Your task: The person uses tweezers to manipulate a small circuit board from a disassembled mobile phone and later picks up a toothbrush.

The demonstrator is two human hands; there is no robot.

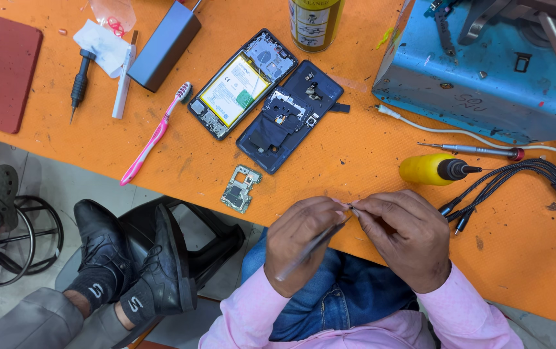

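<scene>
Head view looks down on our two hands meeting at the near edge of the orange mat (368, 161). Our left hand (307, 242) is closed around slim metal tweezers (313, 247), whose tips point up toward the fingertips of the other hand. Our right hand (404, 236) pinches a tiny part (352, 207) between thumb and forefinger; the part is too small to make out, and it sits right at the tweezer tips, above the mat's near edge.

Taking the opened phone with its yellow-labelled battery (242, 84) as our landmark: the dark blue back cover (289, 116) lies just beside it on the right, touching or nearly so. A small circuit board (240, 188) lies below it, near our left hand. A pink and white toothbrush (155, 134) lies to its left, and farther left sit a grey box (163, 44), a white pen-like tool (122, 88) and a black screwdriver (79, 84). Well to its right lie a yellow-handled tool (432, 169), a thin precision screwdriver (472, 150), a bunch of black cables (511, 181) and a blue metal machine (485, 71). Above it stands a yellow can (315, 22).
</scene>
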